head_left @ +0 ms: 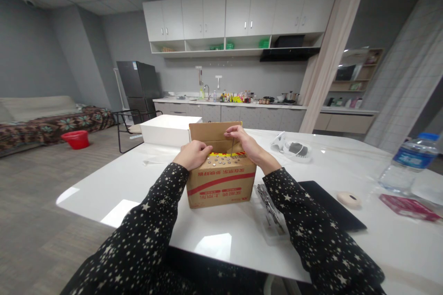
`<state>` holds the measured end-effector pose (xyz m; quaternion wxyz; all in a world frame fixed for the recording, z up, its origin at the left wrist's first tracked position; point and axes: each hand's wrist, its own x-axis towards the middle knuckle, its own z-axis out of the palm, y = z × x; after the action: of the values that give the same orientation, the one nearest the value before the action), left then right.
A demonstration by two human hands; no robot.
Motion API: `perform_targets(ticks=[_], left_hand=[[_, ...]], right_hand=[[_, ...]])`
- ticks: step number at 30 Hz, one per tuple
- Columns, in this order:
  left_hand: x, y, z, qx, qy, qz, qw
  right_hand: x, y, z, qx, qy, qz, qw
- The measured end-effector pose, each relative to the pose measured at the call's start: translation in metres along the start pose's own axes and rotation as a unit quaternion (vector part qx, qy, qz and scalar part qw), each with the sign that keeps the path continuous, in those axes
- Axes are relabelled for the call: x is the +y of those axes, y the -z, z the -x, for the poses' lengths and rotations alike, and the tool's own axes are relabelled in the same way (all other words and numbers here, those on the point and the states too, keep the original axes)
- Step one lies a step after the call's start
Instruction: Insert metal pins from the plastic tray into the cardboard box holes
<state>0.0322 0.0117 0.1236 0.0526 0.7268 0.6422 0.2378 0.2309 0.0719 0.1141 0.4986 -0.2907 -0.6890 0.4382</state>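
Observation:
A brown cardboard box (221,187) with red print stands on the white table in front of me, its flap (207,133) raised at the back. Several small round metal heads (219,161) dot its top face. My left hand (194,153) grips the box's top left edge, fingers curled. Above the top right part, my right hand (244,142) pinches a thin metal rod (232,147), held upright with its lower end at the box top. Beside the box on the right, a clear plastic tray (273,235) holds several long metal rods (268,205), partly behind my right sleeve.
A white box (171,129) stands behind on the left. To the right lie a black flat object (332,205), a beige rounded case (349,199), a pink packet (409,207) and a water bottle (408,165). A white device (292,148) sits further back on the table (138,179).

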Motion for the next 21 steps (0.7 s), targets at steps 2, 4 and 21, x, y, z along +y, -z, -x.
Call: perform_targets(ticks=[2, 4, 21], left_hand=[[0.0005, 0.0003, 0.0003, -0.001, -0.001, 0.0, 1.0], [0.0011, 0.0007, 0.0008, -0.002, 0.0, 0.001, 1.0], [0.0021, 0.0007, 0.0022, 0.003, -0.005, -0.005, 1.0]], right_hand=[[-0.0011, 0.0001, 0.0004, 0.0, -0.005, -0.001, 1.0], [-0.0021, 0.0002, 0.0009, -0.002, -0.003, 0.001, 1.0], [-0.0011, 0.0018, 0.0013, -0.011, 0.017, 0.031, 0.999]])
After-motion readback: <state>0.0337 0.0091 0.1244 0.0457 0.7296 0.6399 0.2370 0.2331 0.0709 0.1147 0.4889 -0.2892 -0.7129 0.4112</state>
